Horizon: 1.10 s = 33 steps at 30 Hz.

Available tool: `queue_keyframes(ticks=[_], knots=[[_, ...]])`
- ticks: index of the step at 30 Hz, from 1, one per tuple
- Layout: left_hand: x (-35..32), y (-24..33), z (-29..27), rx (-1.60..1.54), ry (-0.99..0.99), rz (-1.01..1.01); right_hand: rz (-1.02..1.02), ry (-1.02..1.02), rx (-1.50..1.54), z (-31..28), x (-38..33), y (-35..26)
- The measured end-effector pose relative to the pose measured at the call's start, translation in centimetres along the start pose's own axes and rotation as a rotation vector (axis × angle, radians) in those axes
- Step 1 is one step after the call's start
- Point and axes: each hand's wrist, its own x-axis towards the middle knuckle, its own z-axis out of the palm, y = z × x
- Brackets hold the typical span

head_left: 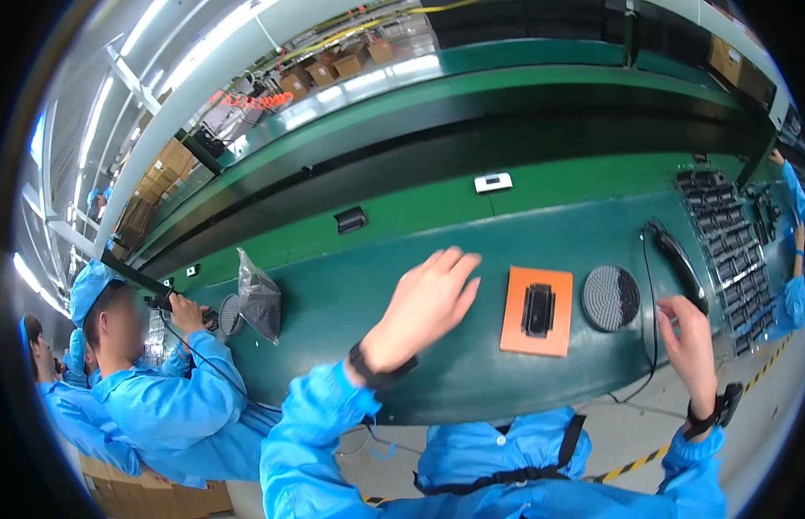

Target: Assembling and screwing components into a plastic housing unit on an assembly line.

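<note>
My left hand hovers over the green mat with its fingers stretched out and nothing in them. To its right lies an orange block with a black rectangular plastic part seated in its middle. A round dish of small screws, dark on one side and grey on the other, sits beside the block. My right hand is at the near end of a black corded electric screwdriver, fingers loosely curved and thumb apart. No grip on the tool shows.
Clear trays of black parts stand at the right. A black part and a white device rest on the green strip beyond the mat. A plastic bag stands at the left, near a co-worker holding a tool. The screwdriver's cord hangs over the near edge.
</note>
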Motion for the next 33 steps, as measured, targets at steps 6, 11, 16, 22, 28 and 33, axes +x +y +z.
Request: queue_keyframes(ticks=[6,11,16,22,28,33], knots=[[11.8,-6.8,10.9,0.163,0.206,-0.002,0.023,0.158,0.252,4.1,-0.1,-2.2],[17.1,-6.7,15.4,0.219,0.245,-0.121,0.058,0.108,0.369,3.5,0.3,-3.2],[18.8,-7.8,16.6,0.194,0.114,-0.114,0.024,0.045,0.411,2.0,1.4,-4.1],[18.0,-10.6,17.2,0.249,0.079,-0.078,-0.077,-0.061,0.504,2.6,1.5,-5.9],[20.4,-11.0,18.2,0.235,0.184,0.087,-0.099,0.022,0.606,3.7,-1.8,-6.3],[17.4,-12.7,16.5,0.076,0.211,-0.121,-0.119,0.066,0.627,6.9,-4.1,-7.7]])
